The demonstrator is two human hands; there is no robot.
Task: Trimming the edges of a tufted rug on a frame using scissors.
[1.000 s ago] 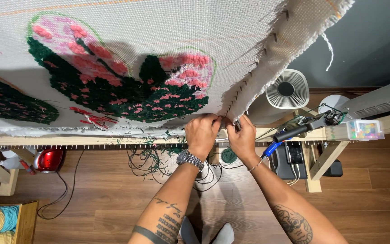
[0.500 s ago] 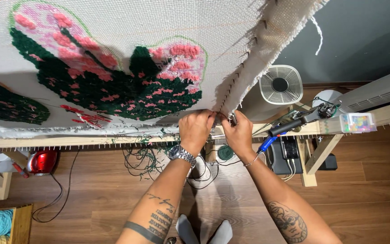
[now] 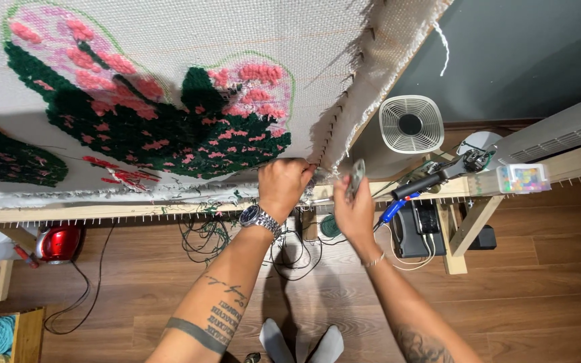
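**Hands at the lower corner of a tufted cloth on its frame**

The backing cloth (image 3: 169, 33) is stretched over a wooden frame (image 3: 102, 212) and fills the upper left and centre of the picture, worked with pink and dark green yarn shapes. Its loose right edge (image 3: 384, 60) hangs frayed and folded back toward the upper right. The cloth looks light, soft and floppy where it is free, taut where it is pinned along the frame's row of spikes; it is best taken by pinching the bare woven margin near the corner, clear of the spikes and the pile.

The left hand (image 3: 282, 188) is closed in a pinch on the cloth's lower edge, right at the corner where margin meets frame. The right hand (image 3: 352, 208) sits just beside it, a little lower and to the right, gripping a small metal tool (image 3: 356, 175) that points up toward the same corner; what kind of tool is too blurred to tell.

Further right, a tufting gun (image 3: 438, 176) and a small clear box of coloured bits (image 3: 523, 178) rest on the frame rail. A white fan (image 3: 411, 125) stands behind, tangled cables (image 3: 203, 235) below, a red appliance (image 3: 60, 242) at lower left.
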